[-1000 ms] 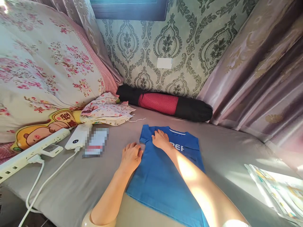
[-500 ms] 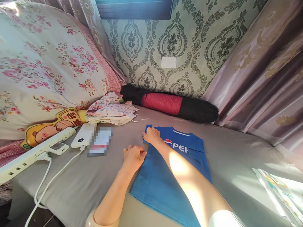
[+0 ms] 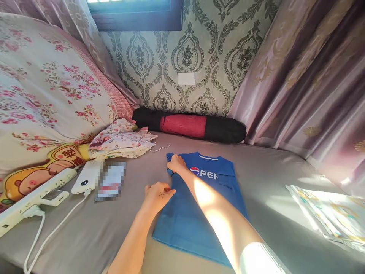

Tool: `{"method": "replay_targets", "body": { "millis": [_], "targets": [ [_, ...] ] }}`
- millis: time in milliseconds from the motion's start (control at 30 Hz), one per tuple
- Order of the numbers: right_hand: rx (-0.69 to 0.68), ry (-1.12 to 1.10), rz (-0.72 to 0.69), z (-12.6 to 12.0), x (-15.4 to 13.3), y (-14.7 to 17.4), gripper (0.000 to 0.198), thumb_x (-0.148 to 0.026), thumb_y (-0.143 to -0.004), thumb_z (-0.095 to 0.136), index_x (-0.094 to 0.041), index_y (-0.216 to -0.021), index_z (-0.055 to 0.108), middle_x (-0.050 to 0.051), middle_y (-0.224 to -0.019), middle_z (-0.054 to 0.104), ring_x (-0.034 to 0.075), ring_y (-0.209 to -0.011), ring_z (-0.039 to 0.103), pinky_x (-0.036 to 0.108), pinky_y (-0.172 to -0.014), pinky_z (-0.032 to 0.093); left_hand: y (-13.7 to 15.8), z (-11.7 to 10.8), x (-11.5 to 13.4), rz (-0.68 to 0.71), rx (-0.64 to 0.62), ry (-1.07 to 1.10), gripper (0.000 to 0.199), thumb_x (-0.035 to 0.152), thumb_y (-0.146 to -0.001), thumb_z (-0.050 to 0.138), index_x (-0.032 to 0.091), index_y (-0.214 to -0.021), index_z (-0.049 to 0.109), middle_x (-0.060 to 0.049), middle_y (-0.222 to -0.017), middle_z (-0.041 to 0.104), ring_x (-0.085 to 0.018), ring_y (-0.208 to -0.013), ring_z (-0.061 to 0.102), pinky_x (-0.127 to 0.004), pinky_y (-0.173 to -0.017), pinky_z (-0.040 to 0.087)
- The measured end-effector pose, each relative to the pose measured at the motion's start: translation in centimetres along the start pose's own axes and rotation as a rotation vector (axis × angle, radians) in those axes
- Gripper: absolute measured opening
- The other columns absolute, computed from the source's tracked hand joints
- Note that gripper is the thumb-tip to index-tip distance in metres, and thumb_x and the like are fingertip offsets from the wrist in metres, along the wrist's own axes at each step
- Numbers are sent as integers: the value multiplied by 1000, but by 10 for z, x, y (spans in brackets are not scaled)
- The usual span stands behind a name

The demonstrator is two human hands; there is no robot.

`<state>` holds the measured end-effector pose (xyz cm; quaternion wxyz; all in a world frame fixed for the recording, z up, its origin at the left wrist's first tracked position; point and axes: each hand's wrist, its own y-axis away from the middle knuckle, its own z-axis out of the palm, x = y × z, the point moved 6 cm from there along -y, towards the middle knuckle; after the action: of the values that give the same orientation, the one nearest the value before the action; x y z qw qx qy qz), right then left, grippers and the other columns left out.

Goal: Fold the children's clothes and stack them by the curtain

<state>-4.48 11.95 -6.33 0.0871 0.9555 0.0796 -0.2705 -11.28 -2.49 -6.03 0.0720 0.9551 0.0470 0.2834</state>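
A blue T-shirt point(image 3: 199, 213) with a white neckline and a round red, white and blue logo lies folded on the grey bed cover. My right hand point(image 3: 176, 164) reaches across it to the upper left corner, its fingers closed on the sleeve, which is bunched there. Beside the shirt's left edge is my left hand point(image 3: 158, 196), back upward, with the thumb held apart from loosely bent fingers; nothing shows in it. My right forearm covers part of the lettering and the shirt's middle.
Left are a power strip point(image 3: 37, 198), a white power bank point(image 3: 87, 177) with a cable, a blurred phone point(image 3: 111, 182), a pillow point(image 3: 25, 182) and crumpled printed cloth point(image 3: 122, 139). A black and red rolled bag point(image 3: 182, 125) lies along the wall. Plastic-wrapped packs point(image 3: 330, 213) are on the right.
The view has shifted to the right. My left thumb has come away from the fingers, near the shirt's edge. My right hand stays at the sleeve, which is a little more gathered.
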Motion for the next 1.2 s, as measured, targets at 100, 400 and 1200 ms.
{"method": "replay_targets", "body": {
  "millis": [100,400,1200],
  "targets": [
    [-29,-198,55,-12,18,0,11,-22,-76,58,-16,-79,67,5,-65,67,17,-65,68,26,-63,55,3,-3,2,-16,-9,8,32,46,-80,50,21,-78,69,-4,-70,70,-26,-80,64,-41,-92,33],
    [-65,-613,173,-54,61,23,23,-20,-80,55,-20,-103,59,-3,-58,60,12,-52,61,25,-54,54,14,-5,8,-35,-129,120,34,51,-74,52,20,-75,65,0,-61,60,-18,-61,55,-25,-54,34],
    [-56,-863,141,-69,132,57,69,-11,-77,52,-22,-142,33,-6,-58,57,11,-52,58,29,-61,57,15,23,37,138,-141,316,52,64,-83,39,18,-75,60,-1,-61,63,-15,-56,52,-24,-52,32]
  ]
}}
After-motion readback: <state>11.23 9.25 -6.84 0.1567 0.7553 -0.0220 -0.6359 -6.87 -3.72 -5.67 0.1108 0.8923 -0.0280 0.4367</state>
